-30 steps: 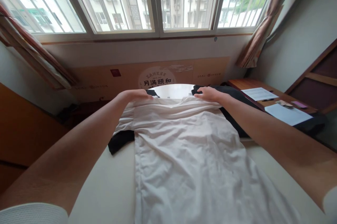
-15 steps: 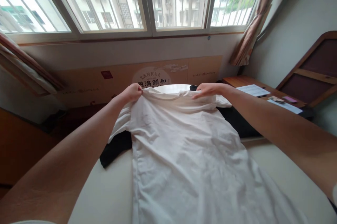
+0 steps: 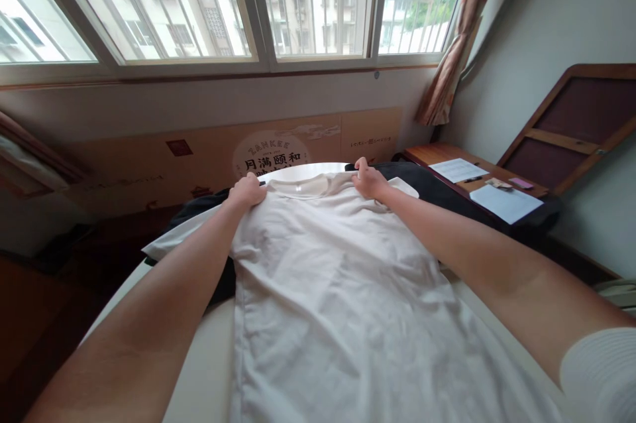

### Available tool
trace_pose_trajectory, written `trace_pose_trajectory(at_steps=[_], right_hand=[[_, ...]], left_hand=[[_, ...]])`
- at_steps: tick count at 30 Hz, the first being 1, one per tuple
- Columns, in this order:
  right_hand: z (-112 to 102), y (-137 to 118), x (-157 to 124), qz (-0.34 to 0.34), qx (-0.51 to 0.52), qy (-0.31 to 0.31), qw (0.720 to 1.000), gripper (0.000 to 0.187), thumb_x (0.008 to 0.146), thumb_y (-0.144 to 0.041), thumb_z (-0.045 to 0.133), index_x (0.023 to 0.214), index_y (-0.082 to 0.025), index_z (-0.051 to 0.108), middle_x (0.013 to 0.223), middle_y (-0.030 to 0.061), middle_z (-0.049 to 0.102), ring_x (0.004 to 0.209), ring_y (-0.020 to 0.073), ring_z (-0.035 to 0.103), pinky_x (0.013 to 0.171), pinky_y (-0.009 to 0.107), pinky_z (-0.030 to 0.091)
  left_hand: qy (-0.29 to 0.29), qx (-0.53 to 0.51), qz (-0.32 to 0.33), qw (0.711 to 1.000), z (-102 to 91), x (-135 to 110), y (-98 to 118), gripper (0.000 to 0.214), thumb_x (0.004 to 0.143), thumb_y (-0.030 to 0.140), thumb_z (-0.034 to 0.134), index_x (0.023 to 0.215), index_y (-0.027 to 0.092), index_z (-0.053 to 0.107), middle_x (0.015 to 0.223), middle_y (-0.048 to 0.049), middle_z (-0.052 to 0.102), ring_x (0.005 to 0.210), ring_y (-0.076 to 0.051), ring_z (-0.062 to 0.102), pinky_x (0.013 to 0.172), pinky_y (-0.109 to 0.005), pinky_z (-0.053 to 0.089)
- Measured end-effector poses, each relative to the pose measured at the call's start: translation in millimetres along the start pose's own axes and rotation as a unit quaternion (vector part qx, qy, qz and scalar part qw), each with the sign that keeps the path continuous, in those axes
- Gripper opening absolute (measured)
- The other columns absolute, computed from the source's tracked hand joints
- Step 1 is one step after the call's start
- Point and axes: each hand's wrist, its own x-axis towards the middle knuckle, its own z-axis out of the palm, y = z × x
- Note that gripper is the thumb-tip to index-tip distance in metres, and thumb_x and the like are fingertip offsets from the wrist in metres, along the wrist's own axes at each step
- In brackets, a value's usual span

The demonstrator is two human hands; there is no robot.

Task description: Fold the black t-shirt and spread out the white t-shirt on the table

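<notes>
Pinching one white T-shirt (image 3: pixel 328 303) near collar (left hand (image 3: pixel 247 191), right hand (image 3: pixel 369 180))

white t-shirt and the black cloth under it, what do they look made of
The white T-shirt looks like a soft knit, probably cotton or a cotton blend, with a matte finish: it falls in loose, fine creases and shows no shine. The black cloth also looks like matte fabric, but it is too dark to make out a weave, so its fibre can't be told.
</notes>
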Motion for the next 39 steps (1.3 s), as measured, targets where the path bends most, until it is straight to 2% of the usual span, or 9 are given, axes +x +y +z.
trace_pose_trajectory(at_steps=[8, 11, 14, 17, 23, 25, 31, 36, 39], right_hand=[[4, 12, 15, 0.053, 0.01, -0.013, 0.998, 0.035, 0.095, -0.033, 0.062, 0.124, -0.014, 0.064, 0.129, 0.0171, 0.073, 0.114, 0.0294, 0.069, 0.094, 0.034, 0.052], [-12, 18, 17, 0.034, 0.008, -0.04, 0.999, 0.042, 0.093, -0.041, 0.069, 0.126, -0.015, 0.065, 0.129, 0.0151, 0.072, 0.113, 0.0266, 0.068, 0.091, 0.03, 0.052], [-39, 29, 9, 0.005, 0.001, -0.114, 0.993, 0.061, 0.071, -0.049, 0.092, 0.119, -0.019, 0.069, 0.123, 0.0108, 0.076, 0.107, 0.0278, 0.07, 0.084, 0.029, 0.052], [-71, 45, -7, 0.0, -0.014, -0.192, 0.981, 0.051, 0.057, -0.037, 0.1, 0.098, -0.021, 0.075, 0.105, 0.0064, 0.08, 0.094, 0.0274, 0.072, 0.073, 0.028, 0.051], [-116, 80, -35, 0.057, -0.061, -0.184, 0.979, 0.005, 0.077, -0.018, 0.077, 0.076, -0.019, 0.073, 0.071, 0.0037, 0.072, 0.068, 0.0206, 0.066, 0.059, 0.027, 0.044], [-121, 88, -39, 0.092, -0.082, -0.141, 0.982, 0.01, 0.086, -0.021, 0.067, 0.079, -0.017, 0.073, 0.067, 0.0067, 0.069, 0.064, 0.0224, 0.066, 0.059, 0.029, 0.046], [-96, 64, -52, 0.086, -0.141, 0.033, 0.986, 0.05, 0.097, -0.022, 0.05, 0.141, -0.002, 0.06, 0.134, 0.0313, 0.066, 0.128, 0.044, 0.061, 0.104, 0.054, 0.048], [-38, 0, -59, -0.094, -0.11, -0.057, 0.988, 0.05, 0.102, -0.036, 0.053, 0.149, -0.022, 0.062, 0.16, 0.0097, 0.057, 0.151, 0.032, 0.046, 0.127, 0.044, 0.031], [-11, -29, -52, -0.126, -0.11, -0.119, 0.979, 0.057, 0.104, -0.043, 0.052, 0.159, -0.026, 0.053, 0.17, 0.0081, 0.044, 0.16, 0.034, 0.033, 0.132, 0.055, 0.02]], left_hand=[[0.016, 0.072, 0.009, 0.997, 13.0, -18, 9, 0.034, 0.102, 0.037, 0.047, 0.12, 0.018, 0.068, 0.13, -0.023, 0.072, 0.124, -0.041, 0.065, 0.1, -0.05, 0.047], [0.048, 0.089, 0.031, 0.994, 15.8, -24, 15, 0.035, 0.104, 0.034, 0.043, 0.125, 0.019, 0.067, 0.134, -0.0218, 0.07, 0.126, -0.038, 0.063, 0.104, -0.048, 0.044], [0.064, 0.097, 0.034, 0.993, 19.1, -28, 17, 0.036, 0.105, 0.032, 0.042, 0.127, 0.017, 0.066, 0.132, -0.0221, 0.07, 0.125, -0.038, 0.063, 0.102, -0.045, 0.044], [0.064, 0.1, 0.031, 0.992, 21.6, -29, 17, 0.035, 0.105, 0.032, 0.045, 0.127, 0.015, 0.067, 0.127, -0.0222, 0.073, 0.122, -0.038, 0.065, 0.099, -0.043, 0.045], [0.066, 0.101, 0.014, 0.993, 22.8, -29, 19, 0.037, 0.103, 0.033, 0.048, 0.125, 0.012, 0.068, 0.126, -0.0242, 0.073, 0.119, -0.038, 0.067, 0.098, -0.042, 0.046], [0.069, 0.101, 0.007, 0.992, 22.4, -30, 21, 0.037, 0.103, 0.034, 0.048, 0.125, 0.011, 0.068, 0.127, -0.0249, 0.073, 0.119, -0.038, 0.067, 0.098, -0.042, 0.046], [0.08, 0.077, -0.006, 0.994, 20.5, -34, 24, 0.041, 0.102, 0.036, 0.046, 0.128, 0.01, 0.066, 0.128, -0.0259, 0.073, 0.122, -0.038, 0.066, 0.101, -0.044, 0.045], [0.07, 0.026, -0.003, 0.997, 20.6, -33, 18, 0.035, 0.101, 0.037, 0.05, 0.119, 0.016, 0.073, 0.127, -0.0205, 0.075, 0.121, -0.037, 0.067, 0.101, -0.043, 0.047], [0.062, -0.017, 0.007, 0.998, 20.9, -32, 12, 0.029, 0.099, 0.035, 0.055, 0.112, 0.021, 0.076, 0.127, -0.0143, 0.077, 0.12, -0.033, 0.069, 0.098, -0.039, 0.05]])
